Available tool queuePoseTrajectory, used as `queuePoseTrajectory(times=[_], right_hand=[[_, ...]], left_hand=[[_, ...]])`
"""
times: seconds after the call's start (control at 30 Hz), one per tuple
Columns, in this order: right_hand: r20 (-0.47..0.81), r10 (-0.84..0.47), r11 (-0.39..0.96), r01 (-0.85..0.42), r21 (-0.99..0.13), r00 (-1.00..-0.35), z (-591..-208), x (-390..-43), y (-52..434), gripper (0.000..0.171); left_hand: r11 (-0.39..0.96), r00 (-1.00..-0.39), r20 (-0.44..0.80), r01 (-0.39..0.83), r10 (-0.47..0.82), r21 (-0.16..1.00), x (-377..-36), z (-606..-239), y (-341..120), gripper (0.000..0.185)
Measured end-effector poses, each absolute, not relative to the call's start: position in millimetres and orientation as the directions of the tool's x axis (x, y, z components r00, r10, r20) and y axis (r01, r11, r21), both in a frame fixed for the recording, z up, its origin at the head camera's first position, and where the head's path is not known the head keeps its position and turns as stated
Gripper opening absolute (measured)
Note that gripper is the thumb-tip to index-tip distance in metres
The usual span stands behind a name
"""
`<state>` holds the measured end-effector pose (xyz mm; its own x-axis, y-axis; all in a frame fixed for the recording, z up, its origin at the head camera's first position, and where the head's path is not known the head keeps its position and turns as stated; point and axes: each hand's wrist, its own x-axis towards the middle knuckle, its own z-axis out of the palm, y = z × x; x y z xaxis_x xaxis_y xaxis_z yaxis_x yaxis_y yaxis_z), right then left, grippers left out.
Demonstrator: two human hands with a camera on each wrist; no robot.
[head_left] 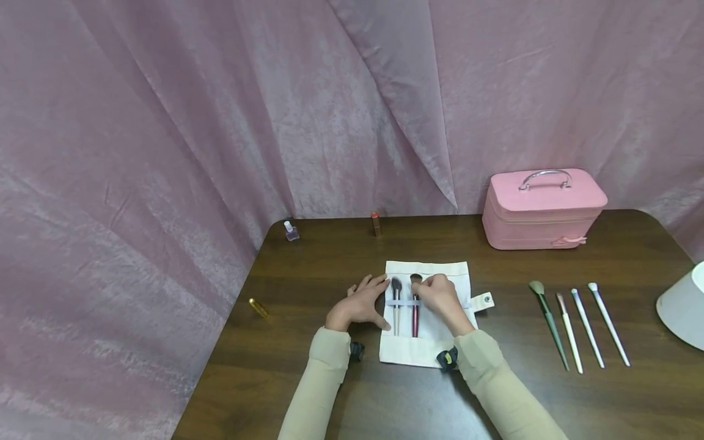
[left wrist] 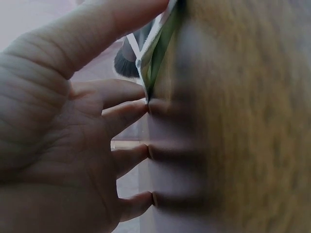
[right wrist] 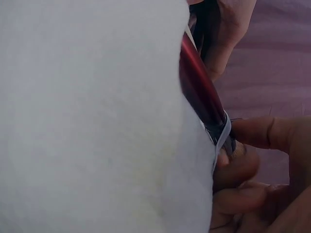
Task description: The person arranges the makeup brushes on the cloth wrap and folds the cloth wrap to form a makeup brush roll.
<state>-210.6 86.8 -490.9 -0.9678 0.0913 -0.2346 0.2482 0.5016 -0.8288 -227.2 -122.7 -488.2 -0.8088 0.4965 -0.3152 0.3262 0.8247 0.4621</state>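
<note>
**Head view: red brush being seated under the roll's elastic band**

Head view shows the right hand [head_left: 440, 297] curled over the middle of the white brush roll [head_left: 426, 354], fingers pinching the red-handled brush [head_left: 415, 321] where it crosses the elastic band [head_left: 405, 303]. The right wrist view confirms it: fingertips [right wrist: 252, 133] nip the band against the glossy red handle [right wrist: 197, 82]. The left hand [head_left: 360, 302] lies spread and flat on the roll's left edge, fingers straight, pressing the cloth to the counter [head_left: 308, 379]; its fingertips [left wrist: 141, 109] touch the fabric. Just beside them a grey brush [head_left: 396, 305] already sits under the band.

The roll lies open near the middle of the counter, closer to the front edge. Four more brushes [head_left: 577, 324] lie in a row toward the right edge, well apart from the roll. A pink case [head_left: 544, 211] stands at the back right.

The step in hand looks like slotting the second brush. The next move likely calls for freeing the band, then reaching right for another brush while the left hand steadies the cloth.
</note>
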Motion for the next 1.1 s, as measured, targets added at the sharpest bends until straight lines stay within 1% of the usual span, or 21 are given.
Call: queuePoseTrajectory(times=[0.1, 0.27, 0.47, 0.7, 0.87, 1.1], right_hand=[[-0.232, 0.088, 0.522, 0.243, -0.818, -0.969, -491.6, -209.5, 86.1, 0.036], [-0.248, 0.067, 0.545, 0.244, -0.802, -0.966, -490.9, -208.4, 85.3, 0.043], [-0.237, 0.032, 0.594, 0.209, -0.777, -0.971, -487.0, -206.0, 86.1, 0.043], [-0.230, 0.003, 0.630, 0.180, -0.755, -0.973, -482.9, -202.9, 87.2, 0.048], [-0.164, -0.023, 0.681, 0.105, -0.725, -0.986, -474.4, -200.2, 88.3, 0.043], [-0.069, -0.091, 0.676, -0.011, -0.737, -0.993, -455.1, -195.8, 95.6, 0.028]], left_hand=[[0.827, -0.808, -0.319, 0.326, 0.495, 0.459, -227.0, -489.2, -123.2, 0.106], [0.828, -0.807, -0.323, 0.324, 0.494, 0.458, -225.7, -487.9, -123.0, 0.106], [0.825, -0.807, -0.320, 0.323, 0.496, 0.463, -226.8, -483.8, -121.6, 0.105], [0.823, -0.803, -0.329, 0.317, 0.497, 0.470, -226.3, -484.3, -120.6, 0.105], [0.828, -0.808, -0.325, 0.317, 0.491, 0.463, -225.8, -484.9, -121.6, 0.105], [0.823, -0.808, -0.318, 0.320, 0.496, 0.469, -225.9, -484.7, -123.3, 0.105]])
